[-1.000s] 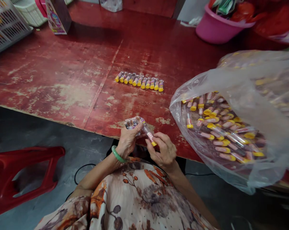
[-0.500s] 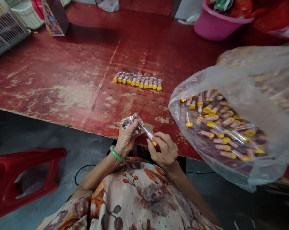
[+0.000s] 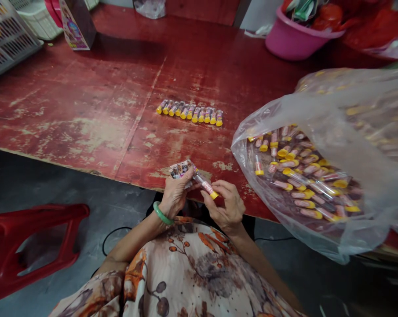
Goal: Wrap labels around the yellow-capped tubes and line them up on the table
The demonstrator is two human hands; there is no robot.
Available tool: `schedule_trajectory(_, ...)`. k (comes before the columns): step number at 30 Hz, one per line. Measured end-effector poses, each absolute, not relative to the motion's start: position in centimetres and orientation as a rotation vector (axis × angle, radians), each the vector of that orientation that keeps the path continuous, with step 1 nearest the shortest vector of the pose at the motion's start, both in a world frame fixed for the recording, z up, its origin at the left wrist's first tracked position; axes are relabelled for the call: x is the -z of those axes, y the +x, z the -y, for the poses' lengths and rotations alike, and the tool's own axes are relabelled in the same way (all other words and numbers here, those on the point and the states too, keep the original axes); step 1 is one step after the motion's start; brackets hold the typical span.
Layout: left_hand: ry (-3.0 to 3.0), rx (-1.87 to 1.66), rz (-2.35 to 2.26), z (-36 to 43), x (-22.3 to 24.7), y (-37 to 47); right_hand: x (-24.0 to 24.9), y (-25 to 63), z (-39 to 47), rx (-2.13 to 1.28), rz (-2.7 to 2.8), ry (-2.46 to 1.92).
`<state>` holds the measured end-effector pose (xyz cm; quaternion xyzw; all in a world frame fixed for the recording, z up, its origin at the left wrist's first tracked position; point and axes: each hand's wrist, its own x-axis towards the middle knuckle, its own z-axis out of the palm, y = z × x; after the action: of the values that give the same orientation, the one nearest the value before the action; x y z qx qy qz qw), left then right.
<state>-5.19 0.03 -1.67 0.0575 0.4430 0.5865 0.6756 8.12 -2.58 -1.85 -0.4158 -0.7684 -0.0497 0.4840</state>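
My left hand, with a green bangle at the wrist, pinches a small stack of printed labels or sachets under its thumb; their exact kind is unclear. In my right hand, thumb and fingers grip the yellow-capped end of a clear tube with pink-and-white contents. The tube slants up to the left, its far end at my left fingertips, by the printed pieces. Beyond my hands, a row of several yellow-capped tubes lies side by side on the worn red table.
At the right, an open clear plastic bag holds many yellow-capped tubes. A pink basin stands at the back right. Baskets and a printed box stand back left. A red stool is at lower left.
The tube has turned slightly, and its pink-and-white contents show more clearly. My left thumb and the printed pieces have shifted a little. The row of tubes stays put.
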Motion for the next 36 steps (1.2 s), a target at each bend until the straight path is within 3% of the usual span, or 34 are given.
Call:
schedule_trajectory(4,0.162,-1.299,-0.98,0.2,1.8,-5.1,2.8,7.8,2.7,0.324,1.951,-0.977)
schedule_trajectory(9,0.202,-1.286,-0.924,0.4,1.3,-4.9,2.9,7.4,2.2,0.28,1.89,-0.978)
schedule_trajectory(17,0.256,-1.173,-0.845,0.2,0.6,-5.9,0.5,9.6,1.0,-0.401,1.996,-0.907)
schedule_trajectory(25,0.225,-1.117,-0.8,1.2,0.3,-5.1,0.9,9.1,1.2,0.007,1.957,-0.882)
schedule_trajectory(36,0.256,-1.084,-0.765,1.5,0.2,-4.9,0.8,9.6,1.2,-0.097,1.945,-0.894)
